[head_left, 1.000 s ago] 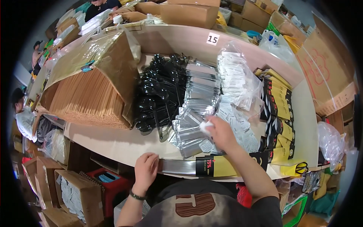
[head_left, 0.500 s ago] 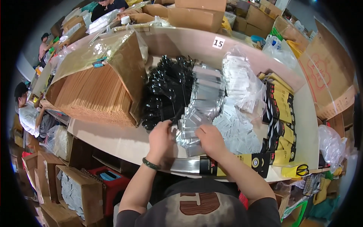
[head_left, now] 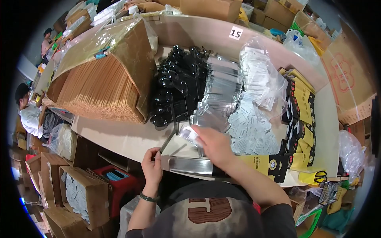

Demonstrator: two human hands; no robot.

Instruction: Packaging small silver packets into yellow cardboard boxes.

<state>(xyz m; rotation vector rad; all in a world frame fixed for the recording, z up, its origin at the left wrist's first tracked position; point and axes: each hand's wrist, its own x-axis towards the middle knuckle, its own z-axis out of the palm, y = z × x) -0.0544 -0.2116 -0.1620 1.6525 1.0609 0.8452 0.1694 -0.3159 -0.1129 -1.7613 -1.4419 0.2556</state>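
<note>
My left hand (head_left: 152,162) pinches the lower end of a thin dark strip (head_left: 168,142) at the table's near edge. The strip slants up and right; it looks like the handle of a black spoon. My right hand (head_left: 216,146), closed, grips a small shiny clear packet (head_left: 188,134) with pale print. Just beyond the hands lies a heap of glossy black spoon-like pieces (head_left: 170,85) with rounded ends. Beside it runs an overlapping row of silvery clear packets (head_left: 223,85). Small white sachets (head_left: 254,133) are spread right of my right hand.
An open carton (head_left: 149,65) packed with brown sheets stands at left. A clear bag of white sachets (head_left: 256,73) lies farther back. Yellow-and-black packets (head_left: 303,103) line the right side, with scissors (head_left: 320,177) below. A raised panel (head_left: 198,29) bounds the table's far side.
My left hand has moved toward me and left, drawing a dark strip from the heap. My right hand has lifted a clear packet and turned leftward. The view has shifted slightly.
</note>
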